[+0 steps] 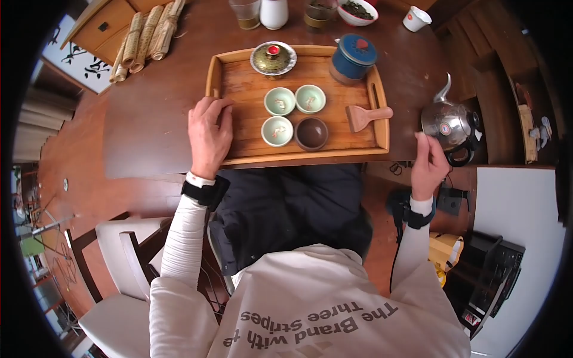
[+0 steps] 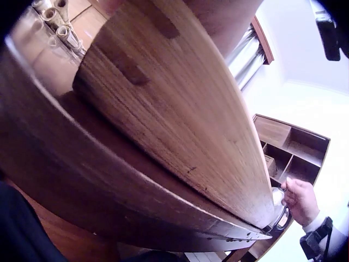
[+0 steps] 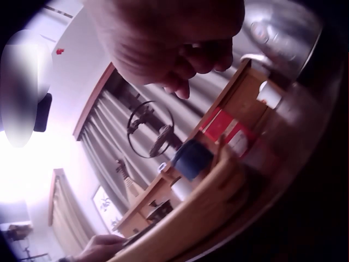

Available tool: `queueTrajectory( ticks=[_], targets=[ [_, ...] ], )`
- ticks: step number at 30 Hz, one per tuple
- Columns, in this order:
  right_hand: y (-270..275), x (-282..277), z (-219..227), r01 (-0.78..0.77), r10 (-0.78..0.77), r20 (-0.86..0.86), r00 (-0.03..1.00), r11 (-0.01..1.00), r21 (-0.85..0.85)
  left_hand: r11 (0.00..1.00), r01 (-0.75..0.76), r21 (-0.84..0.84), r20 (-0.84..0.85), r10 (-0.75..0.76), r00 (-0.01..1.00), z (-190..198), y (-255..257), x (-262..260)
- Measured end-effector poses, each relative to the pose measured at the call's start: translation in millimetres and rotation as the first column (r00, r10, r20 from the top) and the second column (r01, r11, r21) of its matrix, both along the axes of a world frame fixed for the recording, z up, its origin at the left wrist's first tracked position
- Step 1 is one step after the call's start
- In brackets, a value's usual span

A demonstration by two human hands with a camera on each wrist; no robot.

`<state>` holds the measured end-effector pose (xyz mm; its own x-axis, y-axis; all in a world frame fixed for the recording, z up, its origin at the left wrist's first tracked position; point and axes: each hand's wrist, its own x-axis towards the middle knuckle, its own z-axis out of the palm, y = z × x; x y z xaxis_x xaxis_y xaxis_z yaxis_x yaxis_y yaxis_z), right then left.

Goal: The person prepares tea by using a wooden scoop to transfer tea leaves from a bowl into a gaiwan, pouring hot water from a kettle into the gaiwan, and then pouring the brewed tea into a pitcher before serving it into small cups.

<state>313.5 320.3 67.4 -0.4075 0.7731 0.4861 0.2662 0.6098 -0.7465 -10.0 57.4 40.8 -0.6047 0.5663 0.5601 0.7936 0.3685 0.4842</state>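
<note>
In the head view the left hand rests at the left rim of the wooden tray, fingers loosely bent. The left wrist view shows the tray's side close up. At the right, the right hand is beside the metal kettle, thumb and fingers loosely bent; whether it touches the kettle is unclear. On the tray stand green cups, a dark cup, a lidded bowl, a blue canister and a wooden-handled brush.
Behind the tray are a white cup, glasses and a bowl of leaves. A small white cup stands at the back right. Rolled bamboo mats lie at the back left; shelves stand at the right.
</note>
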Motion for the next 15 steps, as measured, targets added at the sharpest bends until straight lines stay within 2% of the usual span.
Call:
queueTrajectory(
  ticks=[2,6,7,9,13,14,15],
  targets=[
    [11,37,-12,0.115,-0.115,0.037,0.993,0.993,0.020,0.999,-0.027,-0.023,0.020,0.027,0.999,2,1,1],
    [22,61,-19,0.210,-0.210,-0.019,0.978,0.978,0.019,0.998,-0.024,-0.059,0.039,0.026,0.999,3,1,1],
    [22,63,-22,0.211,-0.212,-0.028,0.977,0.977,-0.041,0.998,-0.007,-0.058,0.037,0.009,0.999,4,1,3],
    [16,55,-21,0.190,-0.198,-0.045,0.979,0.970,-0.150,0.995,-0.053,-0.082,0.106,0.061,0.993,6,2,5],
    [4,22,-21,0.067,-0.095,-0.096,0.991,0.965,-0.255,0.997,-0.052,-0.063,0.084,0.057,0.995,1,1,3],
    [3,7,-14,0.046,-0.077,-0.104,0.992,0.961,-0.272,0.998,-0.040,-0.058,0.048,0.043,0.998,1,1,3],
    [8,-8,-10,-0.022,-0.001,-0.107,0.994,0.977,-0.210,0.998,-0.029,-0.052,0.010,0.029,1.000,1,1,2]
  ],
)
